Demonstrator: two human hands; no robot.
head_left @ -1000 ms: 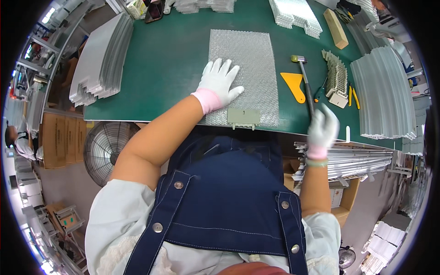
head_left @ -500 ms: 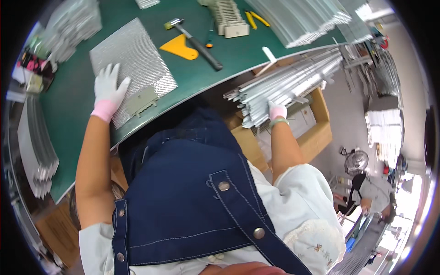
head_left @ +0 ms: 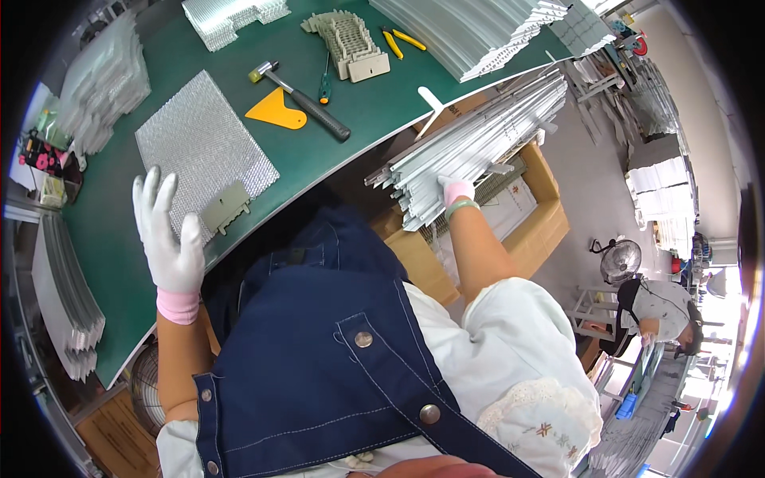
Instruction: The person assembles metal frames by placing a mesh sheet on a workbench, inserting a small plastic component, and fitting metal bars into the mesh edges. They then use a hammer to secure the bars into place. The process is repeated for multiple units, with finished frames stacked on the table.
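Silver textured sheeting [head_left: 199, 131] lies by the near edge of a green tabletop [head_left: 103, 223], its near end partly covered by a grey-green plastic piece [head_left: 227, 209]. A worker's white-gloved left hand [head_left: 170, 247], fingers spread apart, hides part of the sheeting's left edge; contact is unclear. Beyond the tabletop's near edge, the right hand [head_left: 453, 188] meets a bundle of pale strips [head_left: 486, 135], fingers buried from sight, their grip impossible to tell. Ribbed panels [head_left: 462, 32] toward the tabletop's right end are cut off above.
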